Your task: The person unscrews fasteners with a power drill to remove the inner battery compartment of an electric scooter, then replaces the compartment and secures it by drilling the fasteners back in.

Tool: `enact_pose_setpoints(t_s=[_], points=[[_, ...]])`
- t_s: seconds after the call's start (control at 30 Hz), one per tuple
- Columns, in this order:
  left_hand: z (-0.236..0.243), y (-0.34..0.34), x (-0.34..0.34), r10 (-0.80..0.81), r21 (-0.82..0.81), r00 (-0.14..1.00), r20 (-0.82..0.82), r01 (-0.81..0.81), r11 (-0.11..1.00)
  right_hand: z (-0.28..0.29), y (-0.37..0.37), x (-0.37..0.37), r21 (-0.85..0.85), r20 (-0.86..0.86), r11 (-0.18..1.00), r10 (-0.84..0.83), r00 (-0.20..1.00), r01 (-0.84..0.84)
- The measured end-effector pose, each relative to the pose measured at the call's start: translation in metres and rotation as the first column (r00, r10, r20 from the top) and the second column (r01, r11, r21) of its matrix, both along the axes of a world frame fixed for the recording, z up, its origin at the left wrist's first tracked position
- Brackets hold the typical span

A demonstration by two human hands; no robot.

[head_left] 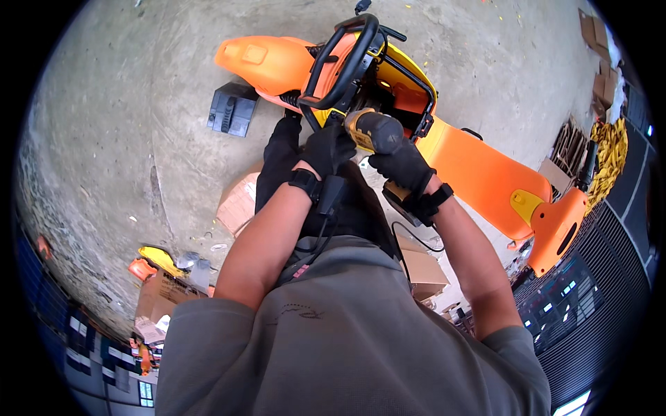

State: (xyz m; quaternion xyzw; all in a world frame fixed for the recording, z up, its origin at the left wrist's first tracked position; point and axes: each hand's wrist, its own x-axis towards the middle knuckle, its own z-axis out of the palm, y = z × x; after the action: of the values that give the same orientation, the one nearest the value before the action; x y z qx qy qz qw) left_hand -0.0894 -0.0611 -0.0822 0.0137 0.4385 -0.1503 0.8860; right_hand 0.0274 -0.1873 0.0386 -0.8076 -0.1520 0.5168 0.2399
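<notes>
Both my hands wear black gloves and meet just in front of my body. My right hand [404, 166] is wrapped round the grip of a yellow-and-black cordless drill [373, 132], whose front end points left and slightly up. My left hand [327, 147] is closed beside the drill's front end, against the lower edge of an orange-and-yellow vehicle body [340, 73]. Whatever its fingers pinch is hidden. Above my hands, a black tubular bar [336, 97] loops over the vehicle's middle. A long orange panel [479, 166] stretches off to the right.
A dark grey case [233, 109] sits on the concrete floor left of the vehicle. Cardboard boxes [240, 201] stand close by my legs, with another box [163, 301] at lower left. Yellow material [610, 163] is heaped at far right. A black cable [406, 236] hangs near my right forearm.
</notes>
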Motion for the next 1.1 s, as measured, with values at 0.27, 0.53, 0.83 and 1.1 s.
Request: enact_pose_setpoints(t_s=[0.27,0.53,0.83,1.1], points=[[0.011,0.034,-0.027,-0.316,0.397,0.938,-0.146,0.348,0.849,-0.001,0.003,0.004,-0.013,0.024,0.994,0.109,0.994,-0.108],[-0.010,0.045,-0.010,-0.267,0.867,0.838,-0.475,0.498,0.021,0.005,0.017,0.016,-0.088,-0.003,0.986,0.142,0.990,-0.142],[0.001,0.056,-0.001,-0.332,0.803,0.751,-0.571,0.596,-0.033,0.008,0.020,0.009,-0.188,-0.080,0.978,0.072,0.994,-0.086],[-0.005,0.061,0.002,-0.411,0.828,0.743,-0.529,0.559,-0.055,0.016,0.022,-0.001,-0.198,-0.159,0.975,-0.138,0.978,0.105]])
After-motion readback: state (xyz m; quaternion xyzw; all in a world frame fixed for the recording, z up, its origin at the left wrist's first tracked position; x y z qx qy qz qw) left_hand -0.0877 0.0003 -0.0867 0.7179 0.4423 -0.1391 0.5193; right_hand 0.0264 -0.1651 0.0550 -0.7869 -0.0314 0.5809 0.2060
